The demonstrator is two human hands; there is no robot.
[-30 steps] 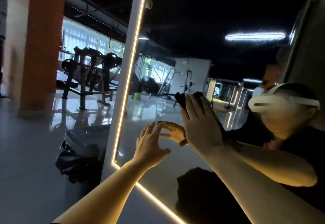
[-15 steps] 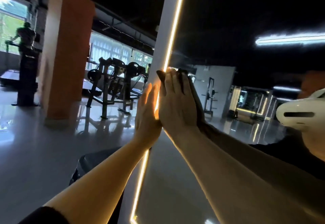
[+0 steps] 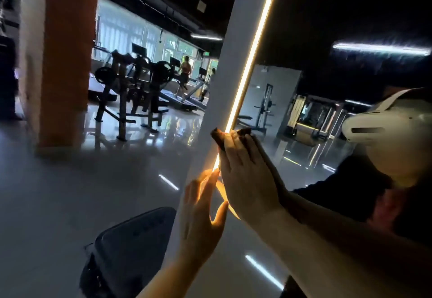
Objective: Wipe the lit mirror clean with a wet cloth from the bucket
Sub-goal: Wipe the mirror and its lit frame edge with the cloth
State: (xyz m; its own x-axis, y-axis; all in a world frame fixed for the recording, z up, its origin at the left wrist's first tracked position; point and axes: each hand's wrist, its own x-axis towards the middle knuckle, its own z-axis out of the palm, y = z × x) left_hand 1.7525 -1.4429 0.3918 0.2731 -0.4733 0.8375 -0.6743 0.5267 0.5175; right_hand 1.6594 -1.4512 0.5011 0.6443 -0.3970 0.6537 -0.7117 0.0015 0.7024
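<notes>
Pillar: you have an orange pillar (image 3: 70, 59) at your far left.
Weight machine: a dark plate-loaded frame (image 3: 131, 96) stands on the glossy floor (image 3: 58, 192) beyond it.
Treadmills: a person (image 3: 184, 73) is on one by the bright windows (image 3: 124, 28).
Bin: a dark lidded bin (image 3: 126, 251) sits low, near you.

The dark mirror glass (image 3: 304, 28) above and right of the flat right hand (image 3: 247, 180) lies unobstructed. The left hand (image 3: 201, 218) blocks the glowing LED edge strip (image 3: 254, 47) just below it. A dark lidded bin (image 3: 126, 253) stands against the pale grey frame (image 3: 224, 75) low down.
</notes>
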